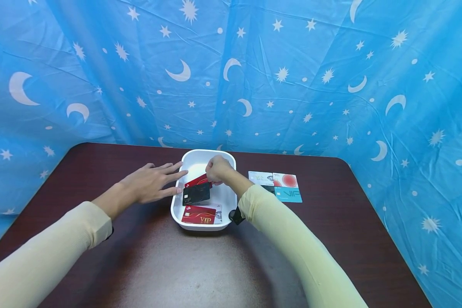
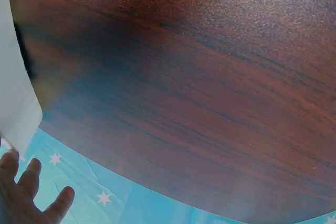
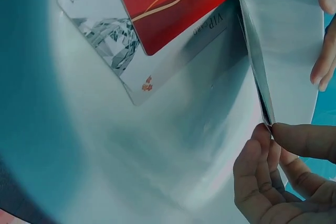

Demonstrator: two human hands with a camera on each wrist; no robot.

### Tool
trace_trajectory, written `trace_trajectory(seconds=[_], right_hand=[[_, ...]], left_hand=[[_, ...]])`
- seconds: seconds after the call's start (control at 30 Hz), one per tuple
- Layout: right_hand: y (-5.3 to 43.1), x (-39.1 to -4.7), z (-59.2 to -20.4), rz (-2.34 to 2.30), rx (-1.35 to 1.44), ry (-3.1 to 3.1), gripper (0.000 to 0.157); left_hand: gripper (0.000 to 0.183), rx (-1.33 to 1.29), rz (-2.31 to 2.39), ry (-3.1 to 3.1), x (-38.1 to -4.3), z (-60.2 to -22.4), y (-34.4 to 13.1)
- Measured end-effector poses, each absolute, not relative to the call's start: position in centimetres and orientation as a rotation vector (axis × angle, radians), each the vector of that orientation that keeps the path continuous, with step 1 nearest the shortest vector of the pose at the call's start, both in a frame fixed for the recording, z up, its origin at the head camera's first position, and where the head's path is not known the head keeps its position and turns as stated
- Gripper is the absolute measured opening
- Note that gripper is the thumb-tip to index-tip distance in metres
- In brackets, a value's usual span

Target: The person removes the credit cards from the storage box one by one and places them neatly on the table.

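Observation:
A white tray [image 1: 232, 205] stands on the table with several cards in it. My right hand [image 1: 218, 170] is over the tray's far part. In the right wrist view its thumb and fingertips pinch the end of thin cards [image 3: 256, 61], seen nearly edge-on. From the head view, a black VIP card [image 1: 196, 194] overlaps a red card [image 1: 194, 181] beside these fingers. Nearer me in the tray, a red VIP card [image 1: 198, 215] lies partly over a white card [image 3: 107, 40] with a diamond picture. My left hand [image 1: 150, 183] spreads its fingers, fingertips at the tray's left rim.
Right of the tray, cards lie in a block: a white VIP card [image 1: 260, 178], a white card with a red circle [image 1: 285, 180], a teal card [image 1: 288, 194] and a dark card [image 1: 268, 188] partly behind the right forearm. A blue curtain [image 1: 231, 85] hangs behind the dark wooden table [image 1: 158, 265].

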State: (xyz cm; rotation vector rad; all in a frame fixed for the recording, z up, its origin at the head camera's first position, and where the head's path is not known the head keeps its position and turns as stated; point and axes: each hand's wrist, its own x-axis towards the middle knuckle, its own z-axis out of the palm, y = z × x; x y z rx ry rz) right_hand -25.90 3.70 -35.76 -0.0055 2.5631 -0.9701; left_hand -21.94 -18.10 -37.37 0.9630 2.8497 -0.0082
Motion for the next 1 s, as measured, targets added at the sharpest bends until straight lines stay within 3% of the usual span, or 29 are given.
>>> trace_trajectory(seconds=[0.53,1.0], right_hand=[[5.9,-25.9,-34.0,-0.806,-0.123,2.791,0.015],[11.1,-26.5,-31.8,-0.858,-0.217,2.809,0.016]], left_hand=[[0.068,0.937,0.002,2.838,-22.0,-37.4,-18.0],[0.066,0.961,-0.017,2.846,-21.8,-37.3,-17.9]])
